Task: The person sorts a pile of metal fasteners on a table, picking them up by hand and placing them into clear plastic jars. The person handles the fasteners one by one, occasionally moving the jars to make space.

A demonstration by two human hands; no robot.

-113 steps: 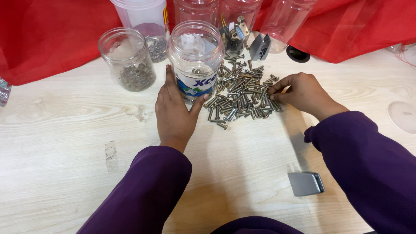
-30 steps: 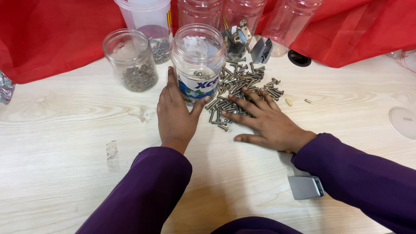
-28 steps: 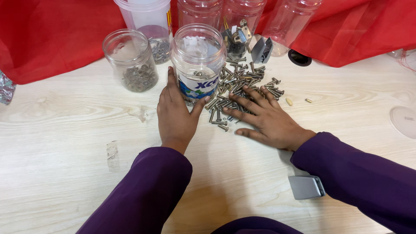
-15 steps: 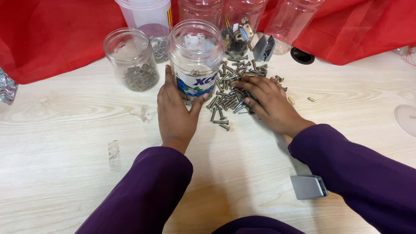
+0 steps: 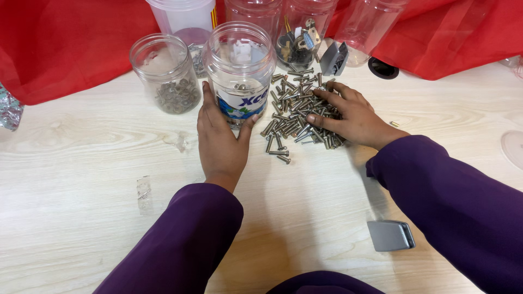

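The right hand (image 5: 351,115) is shifting over the pile of screws (image 5: 297,109): from its far right edge a few seconds back, it came down to the near side with fingers spread flat, and is now lying across the pile's right half, fingers curling over the screws. The purple sleeve (image 5: 452,201) is following it, reaching further across the table (image 5: 81,218).

labelled jar (image 5: 239,71) centre; screw pile (image 5: 297,111) right of it; second jar (image 5: 166,73) left; cloth (image 5: 65,43) behind.
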